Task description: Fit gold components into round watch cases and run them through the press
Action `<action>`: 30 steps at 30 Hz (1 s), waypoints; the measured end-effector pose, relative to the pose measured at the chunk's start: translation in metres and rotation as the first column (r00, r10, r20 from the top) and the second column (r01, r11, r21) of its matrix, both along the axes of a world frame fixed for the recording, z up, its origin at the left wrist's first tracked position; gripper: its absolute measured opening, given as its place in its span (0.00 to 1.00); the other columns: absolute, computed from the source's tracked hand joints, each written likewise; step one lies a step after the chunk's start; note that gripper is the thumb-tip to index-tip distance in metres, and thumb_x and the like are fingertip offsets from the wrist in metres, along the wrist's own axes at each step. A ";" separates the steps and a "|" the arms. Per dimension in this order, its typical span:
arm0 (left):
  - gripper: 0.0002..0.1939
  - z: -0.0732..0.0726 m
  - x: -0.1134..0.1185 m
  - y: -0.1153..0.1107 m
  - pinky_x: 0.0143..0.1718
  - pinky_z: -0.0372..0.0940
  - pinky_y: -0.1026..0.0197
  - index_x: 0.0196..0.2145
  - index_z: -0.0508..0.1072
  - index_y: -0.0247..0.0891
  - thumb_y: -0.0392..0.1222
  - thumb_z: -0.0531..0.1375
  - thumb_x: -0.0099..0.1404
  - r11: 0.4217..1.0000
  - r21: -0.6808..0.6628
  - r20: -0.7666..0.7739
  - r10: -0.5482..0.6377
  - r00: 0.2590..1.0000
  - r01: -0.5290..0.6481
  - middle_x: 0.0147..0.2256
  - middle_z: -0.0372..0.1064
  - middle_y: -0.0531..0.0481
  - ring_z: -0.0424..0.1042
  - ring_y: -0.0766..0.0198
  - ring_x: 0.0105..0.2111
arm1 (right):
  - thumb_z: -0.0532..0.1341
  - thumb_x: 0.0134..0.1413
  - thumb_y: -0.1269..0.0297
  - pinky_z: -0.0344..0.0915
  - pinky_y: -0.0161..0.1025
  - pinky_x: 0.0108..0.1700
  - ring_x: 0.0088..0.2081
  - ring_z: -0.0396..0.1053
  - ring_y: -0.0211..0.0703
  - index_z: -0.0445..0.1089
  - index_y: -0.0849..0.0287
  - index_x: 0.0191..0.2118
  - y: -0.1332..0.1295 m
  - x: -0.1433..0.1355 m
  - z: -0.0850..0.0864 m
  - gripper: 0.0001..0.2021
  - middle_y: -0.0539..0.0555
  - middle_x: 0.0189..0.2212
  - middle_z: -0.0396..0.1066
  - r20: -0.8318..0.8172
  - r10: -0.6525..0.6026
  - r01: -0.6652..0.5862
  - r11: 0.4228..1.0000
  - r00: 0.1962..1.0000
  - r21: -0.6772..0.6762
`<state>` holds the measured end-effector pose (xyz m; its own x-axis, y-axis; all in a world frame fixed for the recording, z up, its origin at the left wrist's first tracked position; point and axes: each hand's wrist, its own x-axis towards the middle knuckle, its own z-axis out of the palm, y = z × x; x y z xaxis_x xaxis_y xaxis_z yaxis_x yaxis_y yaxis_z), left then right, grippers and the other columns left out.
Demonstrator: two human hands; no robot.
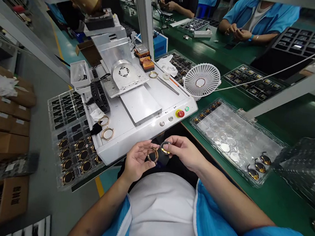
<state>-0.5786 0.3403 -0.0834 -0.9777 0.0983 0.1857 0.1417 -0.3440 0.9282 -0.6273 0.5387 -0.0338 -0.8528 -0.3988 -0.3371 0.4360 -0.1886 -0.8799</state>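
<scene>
My left hand (pixel 137 160) pinches a gold watch case ring (pixel 153 154), held upright just in front of my body. Close beside it, my right hand (pixel 185 150) grips a round watch part (pixel 165 147) with a dark rim and a yellowish inside; fingers hide some of it. The two parts are near each other, and I cannot tell whether they touch. On the left corner of the white machine (pixel 109 148) lie two more gold rings (pixel 107 133). To my right, a clear tray (pixel 228 136) carries several black and gold watch parts (pixel 259 167) at its corners.
A metal fixture (pixel 123 71) stands on the machine, with a red stop button (pixel 180 113) at its front edge. Behind are tweezers (pixel 168 85) and a white fan (pixel 201 80). Trays of round parts (pixel 79 155) sit left. A co-worker in blue (pixel 257 21) sits across the green bench.
</scene>
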 end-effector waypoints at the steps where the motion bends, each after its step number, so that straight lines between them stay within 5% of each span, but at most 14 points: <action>1: 0.30 -0.001 -0.001 0.001 0.53 0.75 0.55 0.54 0.77 0.42 0.43 0.77 0.54 0.998 0.051 0.029 0.031 0.999 -0.033 0.48 0.81 0.42 0.81 0.55 0.49 | 0.80 0.37 0.50 0.68 0.32 0.30 0.26 0.69 0.33 0.72 0.62 0.26 -0.002 0.002 0.001 0.23 0.49 0.25 0.74 0.043 0.032 -0.031 0.999 0.999 -0.023; 5: 0.29 -0.007 0.000 0.004 0.51 0.76 0.51 0.47 0.80 0.43 0.46 0.80 0.48 0.992 0.095 0.121 0.070 0.990 -0.082 0.49 0.81 0.42 0.82 0.53 0.46 | 0.80 0.33 0.53 0.70 0.35 0.31 0.25 0.71 0.35 0.67 0.60 0.26 -0.015 0.013 0.005 0.24 0.49 0.23 0.73 0.161 0.050 -0.035 0.995 0.986 -0.093; 11: 0.32 -0.018 0.005 0.002 0.49 0.78 0.50 0.48 0.82 0.47 0.39 0.81 0.43 0.994 0.075 0.110 0.070 0.992 -0.078 0.48 0.82 0.44 0.83 0.50 0.46 | 0.74 0.34 0.69 0.59 0.30 0.26 0.22 0.63 0.30 0.62 0.57 0.27 -0.031 0.022 0.013 0.18 0.41 0.20 0.67 0.022 -0.067 0.068 0.997 0.997 -0.031; 20: 0.32 -0.016 0.006 0.002 0.49 0.79 0.46 0.43 0.85 0.49 0.40 0.83 0.37 0.985 0.027 0.168 0.163 0.972 -0.170 0.45 0.83 0.47 0.83 0.47 0.46 | 0.67 0.38 0.66 0.59 0.31 0.23 0.21 0.65 0.33 0.59 0.54 0.31 -0.036 0.024 0.012 0.15 0.41 0.20 0.67 -0.071 -0.042 0.048 0.995 0.997 0.082; 30: 0.32 -0.020 0.007 0.001 0.48 0.79 0.51 0.47 0.83 0.51 0.40 0.82 0.42 0.991 0.008 0.062 0.134 0.989 -0.135 0.47 0.83 0.48 0.83 0.52 0.45 | 0.68 0.39 0.69 0.62 0.30 0.23 0.21 0.69 0.34 0.58 0.54 0.32 -0.038 0.023 0.004 0.17 0.41 0.21 0.70 -0.042 -0.037 0.037 0.999 0.998 0.002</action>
<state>-0.5720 0.3414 -0.1029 -0.9914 -0.0367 0.1257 0.1307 -0.3370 0.9324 -0.6045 0.5004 -0.0298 -0.8802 -0.3660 -0.3020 0.3919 -0.2017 -0.8976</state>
